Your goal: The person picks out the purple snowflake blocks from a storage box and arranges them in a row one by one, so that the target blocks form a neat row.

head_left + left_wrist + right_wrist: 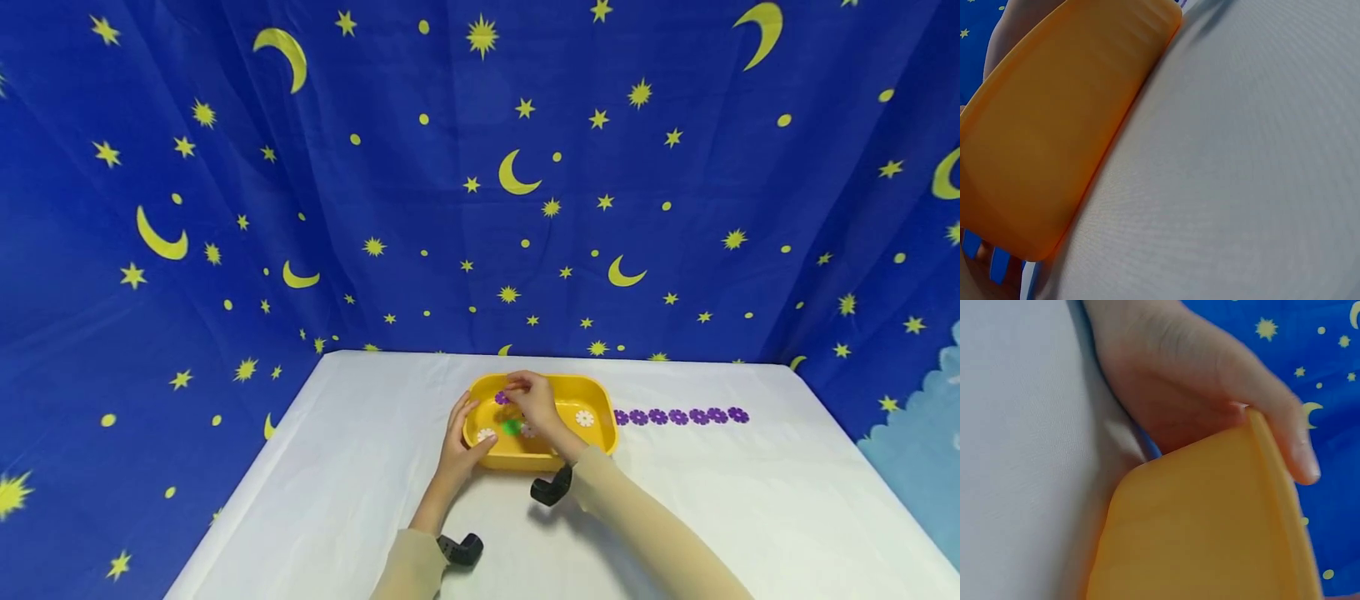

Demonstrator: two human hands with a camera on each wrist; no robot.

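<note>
A yellow plastic tub (517, 461) stands on the white table, its outer wall large in both wrist views. My left hand (454, 457) grips its left end, and the right wrist view shows that thumb (1300, 456) over the rim. Inside the tub is my right hand (538, 408), its fingertips pinching a purple flower-shaped disc (502, 398) near the back left. Around it in the tub lie a green disc (512, 427) and white discs, one at the right (584, 418) and another by my left thumb (486, 434).
A straight row of several purple flower-shaped discs (678, 417) runs rightward from the tub's right side on the white tabletop (720, 500). Blue cloth with yellow moons and stars (450, 167) hangs behind and at the sides.
</note>
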